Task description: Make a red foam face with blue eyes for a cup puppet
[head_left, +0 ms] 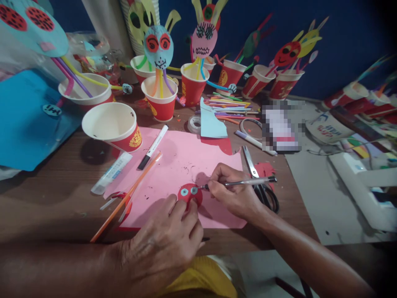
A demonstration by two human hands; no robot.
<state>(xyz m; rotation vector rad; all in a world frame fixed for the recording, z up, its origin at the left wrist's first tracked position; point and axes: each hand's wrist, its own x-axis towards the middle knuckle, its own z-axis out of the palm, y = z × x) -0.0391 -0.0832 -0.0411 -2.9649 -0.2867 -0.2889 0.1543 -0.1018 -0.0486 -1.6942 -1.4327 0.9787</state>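
My right hand (pixel 232 190) pinches a slim pen (pixel 248 181) between thumb and fingers. Its dark tip meets the right edge of a red paper circle (pixel 185 198), near two pale blue eye dots with dark centres. From the near side, the curled fingers of my left hand (pixel 169 236) press the circle flat, hiding its lower part. Beneath both hands lies a pink paper sheet (pixel 173 145). Scissors (pixel 257 178) with black handles rest just beyond my right hand. A black-and-white marker (pixel 153 147) and an orange stick (pixel 130 192) lie to the left.
An uncovered red paper cup (pixel 113 128) stands at left, near a glue tube (pixel 111 174). Behind are several cups with paper-faced figures (pixel 159 47). Coloured straws (pixel 229 108), a tape roll (pixel 194 124), blue paper scrap (pixel 212 122) and a blurred-out phone (pixel 281 128) occupy the back right.
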